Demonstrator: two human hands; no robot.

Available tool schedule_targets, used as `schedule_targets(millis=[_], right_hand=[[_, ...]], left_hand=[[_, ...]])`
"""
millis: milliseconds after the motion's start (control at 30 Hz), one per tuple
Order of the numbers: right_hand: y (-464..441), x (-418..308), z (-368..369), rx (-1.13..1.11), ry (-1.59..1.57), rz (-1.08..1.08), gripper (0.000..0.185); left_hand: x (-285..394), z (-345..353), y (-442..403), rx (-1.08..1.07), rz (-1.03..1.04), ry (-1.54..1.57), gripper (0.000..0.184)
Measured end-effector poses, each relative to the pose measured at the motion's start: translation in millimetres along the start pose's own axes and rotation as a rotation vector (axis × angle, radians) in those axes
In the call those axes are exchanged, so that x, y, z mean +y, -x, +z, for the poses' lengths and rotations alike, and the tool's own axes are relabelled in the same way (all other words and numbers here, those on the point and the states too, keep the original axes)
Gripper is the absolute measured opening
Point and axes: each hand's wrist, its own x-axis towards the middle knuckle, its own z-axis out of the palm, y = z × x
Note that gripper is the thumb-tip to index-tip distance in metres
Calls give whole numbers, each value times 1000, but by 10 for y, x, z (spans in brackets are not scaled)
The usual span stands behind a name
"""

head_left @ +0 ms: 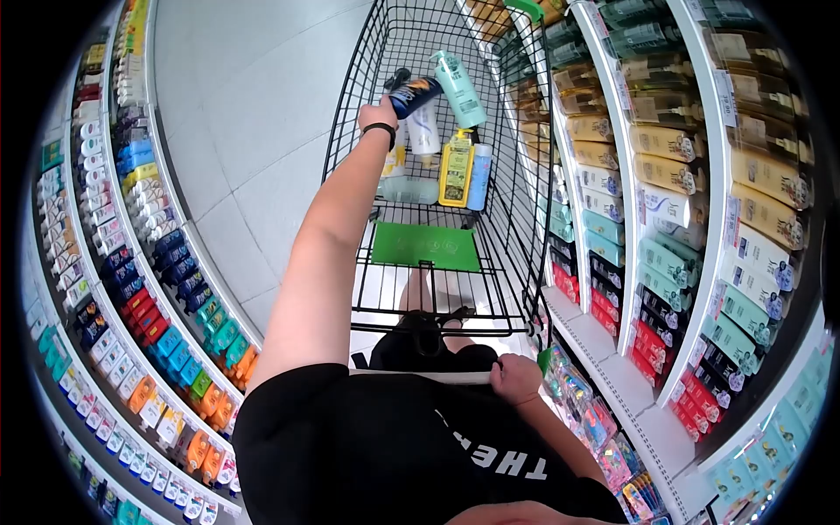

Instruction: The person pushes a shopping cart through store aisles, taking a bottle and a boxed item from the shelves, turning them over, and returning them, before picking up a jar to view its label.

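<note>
My left hand [378, 115], with a black band at the wrist, reaches into the shopping cart and grips a dark blue bottle [414, 96]. A mint green pump bottle [460, 90] leans beside that bottle. Below lie a white bottle [423, 131], a yellow pump bottle [456, 168], a light blue bottle [479, 178] and a pale translucent bottle [409, 190]. Near my waist, my right hand [516, 379] is closed at the end of a light-coloured bar or strap; what its fingers hold is hard to make out.
The black wire cart [350, 140] has a green panel [425, 246] on its near side. Shelves of bottles [179, 262] curve along the left. On the right stand white shelves [618, 157] packed with bottles and tubes. Grey floor tiles [236, 114] show between the left shelves and the cart.
</note>
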Motion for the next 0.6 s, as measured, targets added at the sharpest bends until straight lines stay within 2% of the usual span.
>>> schedule_targets(millis=[33, 67, 100, 200, 300, 333, 367, 433, 467, 500, 567, 600], right_hand=[[17, 6, 20, 0, -6, -7, 22], [34, 15, 36, 0, -11, -14, 23], [26, 16, 44, 6, -7, -11, 23], [67, 4, 69, -2, 11, -19, 24], [108, 13, 76, -6, -9, -14, 24], [108, 16, 68, -15, 0, -21, 23], [100, 24, 63, -13, 0, -16, 23], [89, 2, 12, -9, 4, -4, 22], [94, 2, 11, -8, 4, 5, 22], [99, 1, 8, -6, 3, -1, 22], [98, 2, -4, -3, 5, -10, 21], [101, -6, -6, -3, 6, -9, 21]], left_hand=[[9, 101, 3, 32, -71, 182, 50], [31, 192, -22, -7, -193, 436, 58], [-15, 333, -159, -6, -219, 575, 52], [3, 514, -232, 1, -317, 843, 46], [12, 687, -297, 4, -326, 909, 49], [-64, 748, -453, -91, -358, 947, 46], [-132, 815, -595, -95, -359, 945, 46], [-147, 873, -641, -369, -266, 1182, 39], [-209, 867, -635, -422, -145, 1021, 36], [-203, 843, -550, -369, -93, 856, 40], [-251, 839, -437, -305, -290, 760, 41], [-802, 1143, -1005, -406, -191, 519, 38]])
